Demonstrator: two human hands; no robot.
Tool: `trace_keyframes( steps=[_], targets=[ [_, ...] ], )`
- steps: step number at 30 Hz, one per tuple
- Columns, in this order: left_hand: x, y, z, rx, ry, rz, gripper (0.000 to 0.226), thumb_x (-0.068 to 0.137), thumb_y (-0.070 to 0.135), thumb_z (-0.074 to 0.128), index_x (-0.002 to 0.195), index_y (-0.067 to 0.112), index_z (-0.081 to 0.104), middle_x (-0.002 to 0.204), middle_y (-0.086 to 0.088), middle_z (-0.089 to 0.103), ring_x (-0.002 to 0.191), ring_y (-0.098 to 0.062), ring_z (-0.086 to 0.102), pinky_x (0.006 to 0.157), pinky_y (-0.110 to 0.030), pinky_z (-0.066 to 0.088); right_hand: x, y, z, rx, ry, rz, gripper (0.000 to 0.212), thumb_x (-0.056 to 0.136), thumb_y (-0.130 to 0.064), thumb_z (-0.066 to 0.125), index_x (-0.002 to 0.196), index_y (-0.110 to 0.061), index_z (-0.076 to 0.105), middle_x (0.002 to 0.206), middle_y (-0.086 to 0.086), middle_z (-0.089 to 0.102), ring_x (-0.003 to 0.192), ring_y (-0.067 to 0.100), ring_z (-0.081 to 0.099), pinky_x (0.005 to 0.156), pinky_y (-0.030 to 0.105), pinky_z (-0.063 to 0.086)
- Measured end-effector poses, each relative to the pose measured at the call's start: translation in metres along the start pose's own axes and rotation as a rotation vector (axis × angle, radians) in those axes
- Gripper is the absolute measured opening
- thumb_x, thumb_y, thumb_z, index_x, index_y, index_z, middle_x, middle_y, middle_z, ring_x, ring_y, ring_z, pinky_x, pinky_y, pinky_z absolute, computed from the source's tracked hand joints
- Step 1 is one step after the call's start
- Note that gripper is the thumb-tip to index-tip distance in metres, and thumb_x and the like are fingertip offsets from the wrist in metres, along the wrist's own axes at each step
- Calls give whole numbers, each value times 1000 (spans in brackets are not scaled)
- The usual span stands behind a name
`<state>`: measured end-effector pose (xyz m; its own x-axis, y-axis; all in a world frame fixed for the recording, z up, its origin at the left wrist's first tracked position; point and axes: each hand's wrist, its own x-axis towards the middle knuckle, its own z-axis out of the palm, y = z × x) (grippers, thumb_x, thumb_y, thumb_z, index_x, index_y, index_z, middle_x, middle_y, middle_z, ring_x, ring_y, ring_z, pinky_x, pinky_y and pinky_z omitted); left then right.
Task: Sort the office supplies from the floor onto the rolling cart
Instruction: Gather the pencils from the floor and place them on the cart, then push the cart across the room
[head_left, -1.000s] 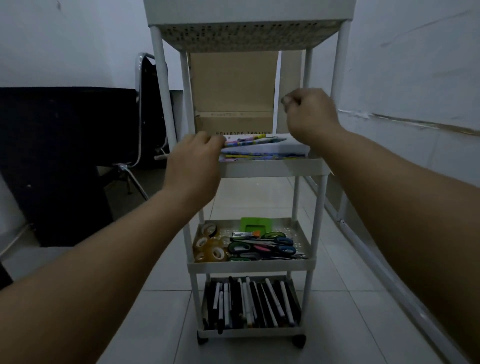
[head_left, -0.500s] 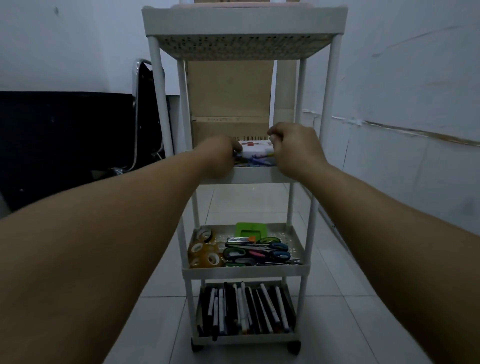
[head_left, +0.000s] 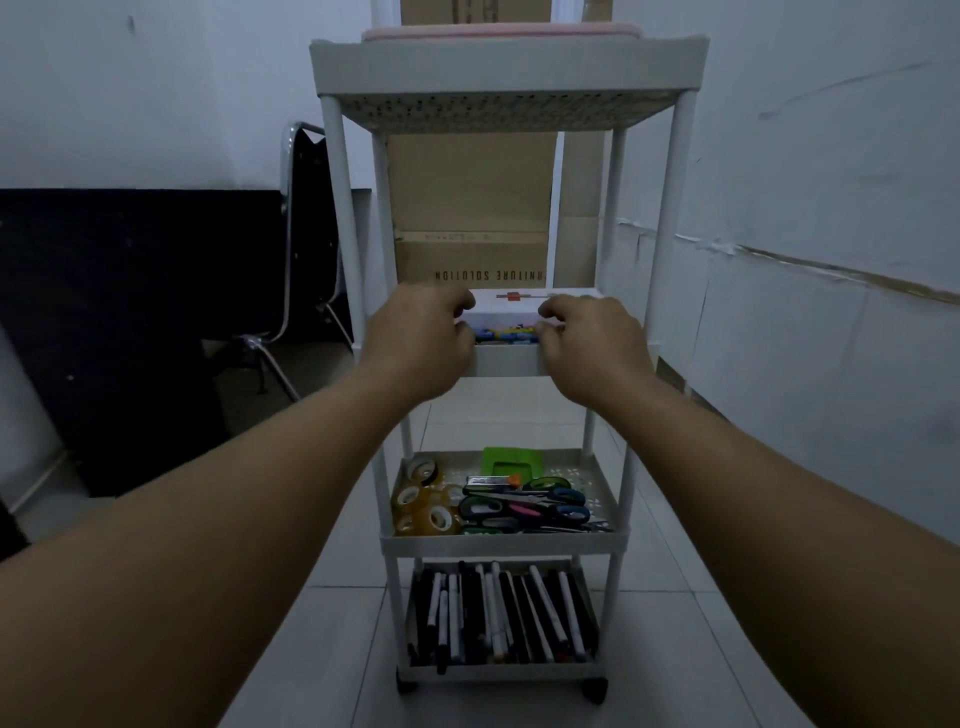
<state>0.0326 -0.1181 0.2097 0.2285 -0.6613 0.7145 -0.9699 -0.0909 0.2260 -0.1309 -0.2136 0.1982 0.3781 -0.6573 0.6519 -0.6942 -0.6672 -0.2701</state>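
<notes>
Both bare forearms stretched forward from the lower corners of the view, converging toward the middle, wrists roughly level. Left hand knuckles-up with fingers curled over and thumb tucked toward the centre, fingertips hidden beyond the knuckles. Right hand mirrored just beside it, back of the hand facing the camera, fingers bent down at the first joints and thumb pointing inward, a narrow gap left between the two hands.
</notes>
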Motion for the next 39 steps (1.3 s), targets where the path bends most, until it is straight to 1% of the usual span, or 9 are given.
trace_keyframes(
  steps=[3, 5, 8, 15, 20, 25, 28, 31, 39],
  targets=[
    [-1, 8, -9, 11, 0, 13, 30, 88, 29, 59, 117, 21, 64, 111, -1, 66, 102, -21, 56, 81, -33, 48, -4, -8, -6, -70, 21, -27, 31, 94, -38, 52, 116, -24, 68, 108, 6, 70, 100, 30, 58, 82, 40, 46],
    [3, 16, -21, 15, -34, 7, 32, 87, 31, 60, 117, 21, 65, 111, -2, 66, 101, -23, 57, 83, -38, 52, -5, -17, -18, -113, -8, -16, 33, 91, -42, 51, 110, -22, 69, 102, 5, 71, 96, 29, 58, 80, 39, 46],
    [10, 26, -48, 26, -114, -20, 35, 87, 33, 60, 119, 19, 65, 110, -4, 66, 100, -24, 57, 81, -37, 52, -2, -33, -47, -108, -84, 42, 44, 84, -50, 47, 104, -19, 71, 97, 6, 71, 92, 29, 59, 78, 38, 49],
    [68, 51, -153, 17, -267, -68, 36, 85, 31, 64, 118, 16, 65, 109, -4, 67, 99, -25, 58, 76, -37, 52, 40, -65, -153, -103, -231, 133, 47, 86, -55, 52, 114, -22, 69, 108, 0, 71, 103, 25, 58, 84, 37, 45],
    [126, 80, -226, -56, -317, -167, 36, 87, 28, 61, 119, 13, 65, 113, -7, 66, 105, -26, 57, 84, -38, 49, 83, -101, -232, -24, -291, 219, 45, 89, -52, 53, 118, -20, 67, 113, 2, 69, 105, 25, 56, 85, 37, 46],
    [159, 93, -282, -59, -350, -268, 34, 87, 26, 61, 117, 14, 67, 110, -7, 67, 102, -27, 57, 80, -35, 48, 117, -118, -295, 39, -364, 280, 44, 90, -48, 54, 116, -16, 68, 110, 7, 69, 105, 28, 56, 84, 39, 47],
    [167, 96, -302, -35, -366, -292, 32, 87, 28, 61, 116, 15, 66, 108, -6, 67, 103, -26, 56, 80, -36, 48, 130, -118, -316, 32, -393, 287, 44, 91, -49, 53, 116, -17, 68, 106, 5, 70, 103, 27, 57, 84, 39, 50],
    [170, 100, -314, -44, -355, -330, 30, 87, 27, 61, 114, 14, 67, 106, -5, 66, 102, -25, 56, 79, -35, 48, 137, -116, -329, 59, -414, 299, 38, 91, -49, 52, 108, -19, 69, 97, 3, 70, 96, 26, 59, 79, 39, 51],
    [169, 123, -318, -71, -305, -450, 27, 88, 29, 62, 112, 17, 67, 105, -1, 65, 96, -20, 58, 73, -30, 46, 145, -103, -343, 96, -414, 267, 34, 91, -48, 51, 111, -27, 68, 100, -2, 69, 92, 20, 58, 80, 37, 51]
  ],
)
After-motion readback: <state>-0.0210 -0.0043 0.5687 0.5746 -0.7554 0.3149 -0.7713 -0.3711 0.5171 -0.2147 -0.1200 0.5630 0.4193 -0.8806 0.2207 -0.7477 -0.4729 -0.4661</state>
